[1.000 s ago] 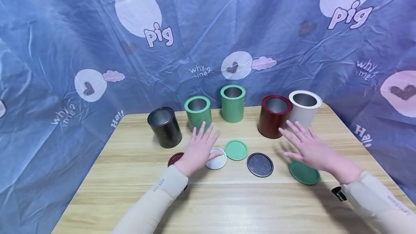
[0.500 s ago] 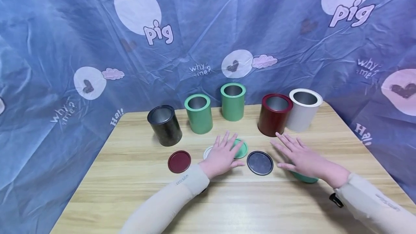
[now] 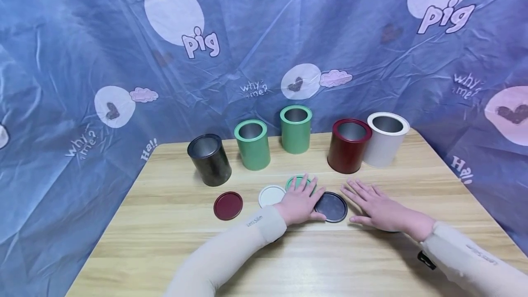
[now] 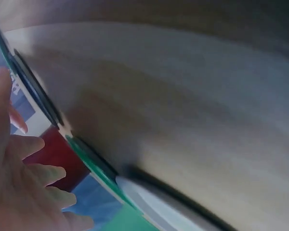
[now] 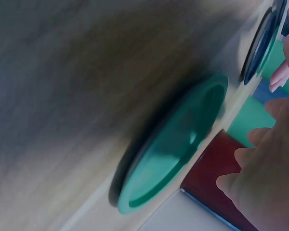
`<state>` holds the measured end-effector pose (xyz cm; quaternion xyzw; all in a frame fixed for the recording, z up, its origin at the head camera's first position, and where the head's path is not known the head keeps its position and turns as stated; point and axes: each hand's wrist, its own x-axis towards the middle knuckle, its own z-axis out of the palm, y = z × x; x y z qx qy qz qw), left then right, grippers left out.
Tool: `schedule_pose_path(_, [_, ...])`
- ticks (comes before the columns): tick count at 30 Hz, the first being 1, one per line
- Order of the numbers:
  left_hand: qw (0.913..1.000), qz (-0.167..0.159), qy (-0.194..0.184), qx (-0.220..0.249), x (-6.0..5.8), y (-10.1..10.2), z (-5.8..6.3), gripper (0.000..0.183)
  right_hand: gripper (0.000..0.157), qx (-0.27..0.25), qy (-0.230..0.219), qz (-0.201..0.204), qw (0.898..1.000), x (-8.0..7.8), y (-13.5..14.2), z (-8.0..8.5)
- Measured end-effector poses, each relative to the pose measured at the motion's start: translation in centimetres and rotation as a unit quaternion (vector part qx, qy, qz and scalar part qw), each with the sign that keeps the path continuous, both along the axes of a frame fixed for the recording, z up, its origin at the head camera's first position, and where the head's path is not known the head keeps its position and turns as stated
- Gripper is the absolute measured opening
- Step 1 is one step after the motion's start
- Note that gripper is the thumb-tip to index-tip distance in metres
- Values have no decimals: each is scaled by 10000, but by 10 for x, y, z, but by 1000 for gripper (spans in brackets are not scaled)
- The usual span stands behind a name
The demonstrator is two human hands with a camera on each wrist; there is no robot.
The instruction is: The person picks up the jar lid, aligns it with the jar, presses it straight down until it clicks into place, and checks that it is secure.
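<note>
My left hand (image 3: 298,204), palm down with fingers spread, hovers over the light green lid (image 3: 299,181) and the left edge of the black lid (image 3: 332,207). Left of it lie a white lid (image 3: 271,195), partly behind the wrist, and a dark red lid (image 3: 228,206). To the right, my right hand (image 3: 377,206) is also spread and holds nothing. Below that palm is a darker green lid (image 5: 168,154), nearly all hidden in the head view; the right wrist view shows it lying on the table, apart from the fingers.
Along the back of the wooden table (image 3: 136,242) stand uncovered cans: black (image 3: 212,166), two green cans (image 3: 253,152), a dark red can (image 3: 347,152) and a white can (image 3: 383,148) close behind the red one. A blue printed cloth (image 3: 247,35) hangs behind.
My left hand has swept right, from over the white lid to the light green and black lids, and lower. The right hand has shifted slightly left and down. Lids and cans stay put.
</note>
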<state>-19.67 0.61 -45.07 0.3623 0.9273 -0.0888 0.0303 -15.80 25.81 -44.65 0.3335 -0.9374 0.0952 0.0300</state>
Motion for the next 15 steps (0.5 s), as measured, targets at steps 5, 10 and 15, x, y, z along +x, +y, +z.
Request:
schedule_pose_path(5, [9997,171,-114,-166,0,3,-1,81,74,-265,200,102,9994,-3,-1,-11])
schedule_pose_path(10, [9991,191,-149,-360,-1,4,-1,82,75,-117,-84,-35,9999,-2,-4,-7])
schedule_pose_path(15, [9987,184,-188,-446,0,3,-2,82,77,135,-489,-90,9987,-3,-7,-2])
